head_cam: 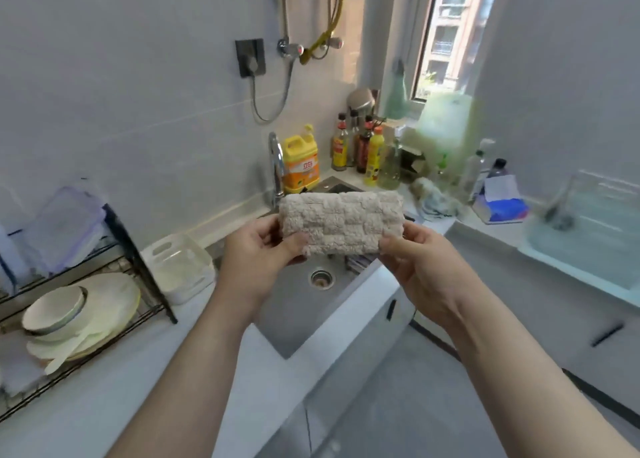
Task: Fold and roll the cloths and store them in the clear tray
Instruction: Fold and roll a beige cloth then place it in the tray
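While raised over the sink (294, 319), both hands' fingers pinch the folded cloth's (341, 223) ends

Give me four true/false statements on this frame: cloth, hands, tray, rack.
1. The left hand and the right hand each have a grip on one end of the beige cloth. True.
2. The beige cloth lies in the clear tray. False: it is held up over the sink; the tray sits on the counter left of the sink.
3. A yellow detergent jug stands beside the faucet. True.
4. The dish rack with plates is right of the sink. False: it is on the left.
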Motion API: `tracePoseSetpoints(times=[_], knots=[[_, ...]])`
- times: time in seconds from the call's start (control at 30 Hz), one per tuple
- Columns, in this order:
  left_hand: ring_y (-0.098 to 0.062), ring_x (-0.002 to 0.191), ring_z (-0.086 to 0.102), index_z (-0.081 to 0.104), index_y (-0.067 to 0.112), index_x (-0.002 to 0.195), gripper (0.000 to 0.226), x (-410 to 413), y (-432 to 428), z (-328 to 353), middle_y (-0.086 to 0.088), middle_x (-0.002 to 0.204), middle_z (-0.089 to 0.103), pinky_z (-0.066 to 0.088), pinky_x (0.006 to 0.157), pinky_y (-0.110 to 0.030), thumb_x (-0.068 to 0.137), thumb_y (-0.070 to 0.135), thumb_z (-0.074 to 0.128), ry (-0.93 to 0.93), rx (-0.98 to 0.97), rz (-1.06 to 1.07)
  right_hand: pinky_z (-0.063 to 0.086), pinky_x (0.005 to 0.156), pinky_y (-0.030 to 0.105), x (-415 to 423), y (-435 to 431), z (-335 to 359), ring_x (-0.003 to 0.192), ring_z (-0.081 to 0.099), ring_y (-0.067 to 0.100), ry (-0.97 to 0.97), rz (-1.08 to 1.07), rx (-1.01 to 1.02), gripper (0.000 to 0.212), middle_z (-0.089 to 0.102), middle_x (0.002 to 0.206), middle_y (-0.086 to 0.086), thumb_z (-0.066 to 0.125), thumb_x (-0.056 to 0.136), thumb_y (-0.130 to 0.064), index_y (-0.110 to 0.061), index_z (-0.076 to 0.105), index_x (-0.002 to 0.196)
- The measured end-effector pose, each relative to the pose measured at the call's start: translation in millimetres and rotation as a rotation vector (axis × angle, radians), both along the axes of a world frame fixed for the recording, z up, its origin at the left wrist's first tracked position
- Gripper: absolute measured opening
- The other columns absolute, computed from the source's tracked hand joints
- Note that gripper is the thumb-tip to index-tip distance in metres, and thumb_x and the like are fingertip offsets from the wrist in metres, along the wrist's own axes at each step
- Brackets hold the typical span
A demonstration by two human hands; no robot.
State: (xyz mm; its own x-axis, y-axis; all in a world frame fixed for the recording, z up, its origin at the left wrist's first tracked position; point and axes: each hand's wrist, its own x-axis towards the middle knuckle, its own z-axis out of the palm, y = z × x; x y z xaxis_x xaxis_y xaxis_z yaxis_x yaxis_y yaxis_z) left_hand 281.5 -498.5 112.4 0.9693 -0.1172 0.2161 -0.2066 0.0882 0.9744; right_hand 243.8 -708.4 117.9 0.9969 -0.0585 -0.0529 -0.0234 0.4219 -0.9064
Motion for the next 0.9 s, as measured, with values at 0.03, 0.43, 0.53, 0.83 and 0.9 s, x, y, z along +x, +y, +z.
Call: tracePoseSetpoints(times=[0.03, 0.43, 0.53, 0.83, 0.9], knots=[[-0.018, 0.096, 0.07, 0.07, 0.01, 0.107, 0.025, 8.7, -28.9, 3.6, -0.006, 0.102, 0.075, 0.056, 0.076, -0.026, 0.087, -0.003, 0.064, -0.007, -0.004, -0.043, 0.057, 0.084, 0.024, 0.7, -27.9, 5.7, 0.097, 0.069, 0.021, 0.004, -0.051, 0.005, 0.03, 0.072, 0.108, 0.013, 0.049, 0.087, 0.015, 0.001, 0.066, 0.108], [-0.027, 0.09, 0.071, 0.067, 0.009, 0.104, 0.019, 65.6, -373.6, 39.7, -0.012, 0.098, 0.075, 0.06, 0.074, -0.041, 0.087, 0.0, 0.065, 0.024, -0.018, -0.387, 0.061, 0.073, 0.031, -0.7, -323.0, 37.9, 0.085, 0.073, 0.019, -0.059, -0.513, 0.333, 0.016, 0.074, 0.095, 0.012, 0.05, 0.098, -0.006, 0.001, 0.064, 0.102], [-0.021, 0.081, 0.069, 0.067, 0.008, 0.097, 0.015, 71.7, -441.4, 32.8, -0.012, 0.092, 0.074, 0.058, 0.061, -0.028, 0.087, -0.002, 0.065, 0.048, -0.04, -0.434, 0.058, 0.085, 0.034, -2.4, -375.9, 33.9, 0.099, 0.07, 0.021, -0.105, -0.596, 0.425, 0.019, 0.073, 0.104, 0.015, 0.051, 0.096, -0.005, 0.005, 0.064, 0.104], [-0.011, 0.07, 0.068, 0.068, 0.008, 0.095, 0.016, 156.1, -627.6, 1.2, -0.001, 0.078, 0.074, 0.056, 0.065, -0.027, 0.081, 0.002, 0.074, 0.043, 0.088, -0.623, 0.053, 0.094, 0.043, 66.0, -548.7, -4.1, 0.099, 0.065, 0.027, -0.026, -0.797, 0.458, 0.017, 0.068, 0.103, 0.016, 0.044, 0.099, 0.001, 0.0, 0.058, 0.107], [-0.014, 0.074, 0.069, 0.068, 0.01, 0.092, 0.025, 183.5, -670.9, -14.9, -0.004, 0.081, 0.074, 0.057, 0.072, -0.031, 0.072, 0.004, 0.082, 0.042, 0.15, -0.659, 0.05, 0.094, 0.05, 100.4, -584.3, -14.0, 0.102, 0.065, 0.029, -0.013, -0.819, 0.501, 0.019, 0.068, 0.109, 0.014, 0.043, 0.102, -0.011, -0.007, 0.057, 0.114]])
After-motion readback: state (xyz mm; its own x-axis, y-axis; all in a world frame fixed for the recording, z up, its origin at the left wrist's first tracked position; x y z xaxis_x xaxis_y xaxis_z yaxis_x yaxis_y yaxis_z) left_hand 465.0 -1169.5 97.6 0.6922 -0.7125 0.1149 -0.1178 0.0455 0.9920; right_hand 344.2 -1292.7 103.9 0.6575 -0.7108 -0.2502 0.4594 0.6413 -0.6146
